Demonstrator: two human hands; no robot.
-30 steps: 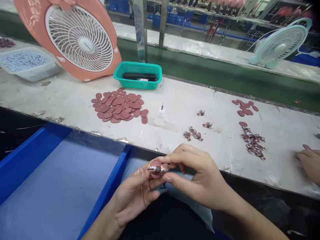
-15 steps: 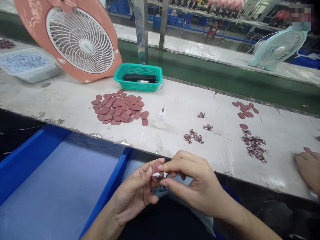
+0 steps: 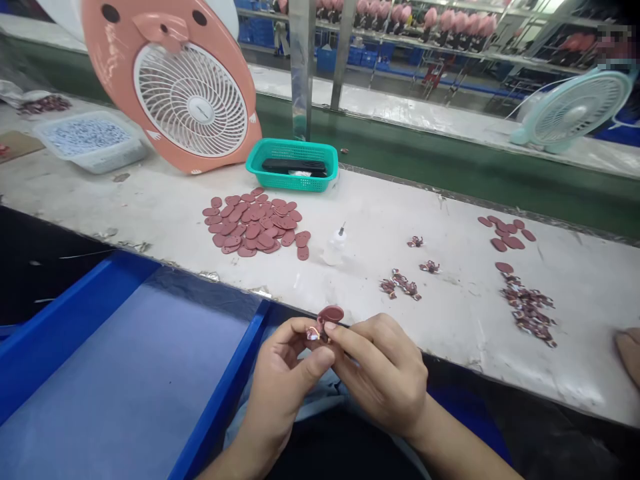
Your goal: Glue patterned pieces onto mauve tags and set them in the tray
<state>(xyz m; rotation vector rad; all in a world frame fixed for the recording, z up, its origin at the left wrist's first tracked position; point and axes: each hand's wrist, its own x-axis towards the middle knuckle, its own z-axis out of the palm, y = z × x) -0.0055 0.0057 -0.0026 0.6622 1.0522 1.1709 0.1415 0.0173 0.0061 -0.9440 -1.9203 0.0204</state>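
Note:
Close together over the table's front edge, my left hand (image 3: 287, 370) and my right hand (image 3: 387, 367) both pinch one small painted figure (image 3: 314, 333), brown and white. A dark red oval disc (image 3: 331, 313) stands up behind it, touching it at the fingertips; whether the two are joined I cannot tell. Beyond my hands on the table is a translucent bottle (image 3: 336, 248) with a thin needle tip. To its left lies a heap of similar oval discs (image 3: 255, 223), some with small holes. On the right are several loose figures (image 3: 400, 285) and a denser pile of them (image 3: 529, 310).
A green basket (image 3: 293, 183) holding black items stands behind the discs, beside an orange fan (image 3: 195, 110). A tub of small pale pieces (image 3: 90, 137) is far left. Below left is a blue bin (image 3: 120, 353). Another person's hand (image 3: 629, 353) rests at the right edge.
My fingers have turned the figure and disc: the disc now points up and away. My right hand has closed in toward the left. The other person's hand has moved mostly out of view.

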